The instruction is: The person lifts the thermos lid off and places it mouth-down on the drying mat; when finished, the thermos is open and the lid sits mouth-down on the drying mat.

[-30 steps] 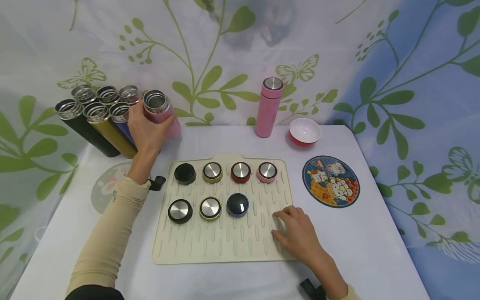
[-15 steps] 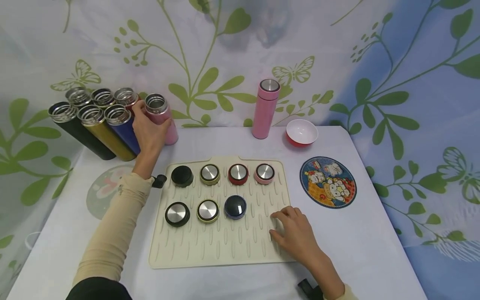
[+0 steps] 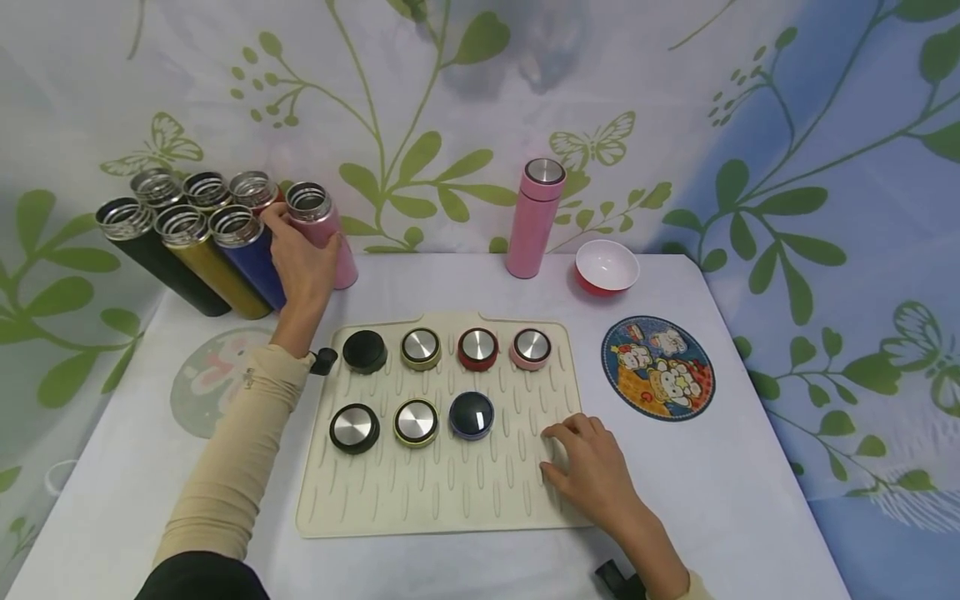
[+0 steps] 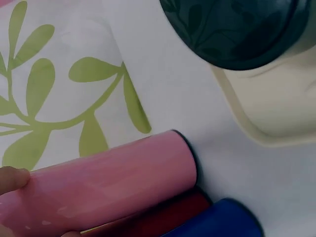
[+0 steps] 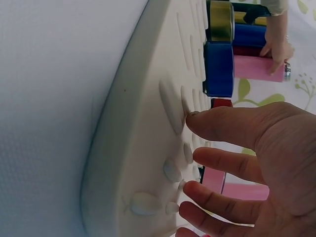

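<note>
My left hand (image 3: 303,262) grips a lidless pink thermos bottle (image 3: 343,260) at the right end of a cluster of lidless bottles. In the left wrist view, the pink bottle (image 4: 108,182) lies against a red bottle (image 4: 148,217) and a blue one (image 4: 222,222). My right hand (image 3: 596,471) rests at the right edge of a cream ribbed mat (image 3: 450,500), fingers loosely bent with nothing between them; the right wrist view shows thumb and fingertips at the mat's surface. Several round bottle lids, among them a dark-blue one (image 3: 471,415) and a pink one (image 3: 530,348), sit on the mat in two rows.
A lidded pink thermos (image 3: 536,218) stands at the back, beside a red-and-white bowl (image 3: 607,268). A round cartoon coaster (image 3: 658,367) lies on the right, a pale rabbit coaster (image 3: 210,392) on the left. Patterned cloth hangs behind the white table (image 3: 750,500).
My left hand and the pink bottle have shifted slightly right, away from the cluster, so more of the blue bottle shows. The right hand has stayed in place. The head view shifts a little.
</note>
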Motion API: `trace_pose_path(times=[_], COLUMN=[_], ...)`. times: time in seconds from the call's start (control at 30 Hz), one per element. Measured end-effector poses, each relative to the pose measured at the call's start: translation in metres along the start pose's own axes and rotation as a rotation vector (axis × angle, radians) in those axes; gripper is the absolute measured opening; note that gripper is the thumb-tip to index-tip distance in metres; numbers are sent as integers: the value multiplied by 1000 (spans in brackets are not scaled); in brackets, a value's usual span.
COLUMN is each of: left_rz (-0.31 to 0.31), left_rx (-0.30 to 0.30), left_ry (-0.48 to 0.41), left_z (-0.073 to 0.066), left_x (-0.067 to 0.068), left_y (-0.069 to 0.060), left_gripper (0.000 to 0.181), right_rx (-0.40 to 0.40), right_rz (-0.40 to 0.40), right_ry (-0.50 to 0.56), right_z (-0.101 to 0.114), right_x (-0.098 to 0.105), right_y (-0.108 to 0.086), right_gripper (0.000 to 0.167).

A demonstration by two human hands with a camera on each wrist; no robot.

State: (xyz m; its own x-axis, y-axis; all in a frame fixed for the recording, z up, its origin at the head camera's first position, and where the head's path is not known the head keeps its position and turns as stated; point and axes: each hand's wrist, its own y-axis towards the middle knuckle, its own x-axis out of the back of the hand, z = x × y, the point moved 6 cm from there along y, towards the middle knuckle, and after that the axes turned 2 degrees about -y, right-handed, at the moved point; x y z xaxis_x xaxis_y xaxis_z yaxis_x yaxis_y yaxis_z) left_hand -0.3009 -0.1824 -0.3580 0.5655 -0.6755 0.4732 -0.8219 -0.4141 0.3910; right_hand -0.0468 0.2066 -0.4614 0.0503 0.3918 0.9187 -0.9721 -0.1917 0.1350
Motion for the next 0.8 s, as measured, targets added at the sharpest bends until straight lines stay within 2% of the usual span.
trace_pose_path(times=[0.2, 0.43, 0.53, 0.8], left_rz=[46, 91, 98, 124], left_rx=[25, 36, 47, 76], left_ry=[81, 267, 319, 342], left_z=[-2, -9, -12, -18], left_x=[1, 1, 3, 7], left_y=[0, 2, 3, 3], left_gripper=[72, 77, 79, 85], right_rx=[10, 3, -5, 5], right_rz=[-7, 2, 5, -1], right_ry=[-5, 5, 8, 20], right_z=[0, -1, -2, -2], right_x=[0, 0, -1, 0], right_y=[0, 0, 0, 0], right_gripper=[41, 39, 40, 40])
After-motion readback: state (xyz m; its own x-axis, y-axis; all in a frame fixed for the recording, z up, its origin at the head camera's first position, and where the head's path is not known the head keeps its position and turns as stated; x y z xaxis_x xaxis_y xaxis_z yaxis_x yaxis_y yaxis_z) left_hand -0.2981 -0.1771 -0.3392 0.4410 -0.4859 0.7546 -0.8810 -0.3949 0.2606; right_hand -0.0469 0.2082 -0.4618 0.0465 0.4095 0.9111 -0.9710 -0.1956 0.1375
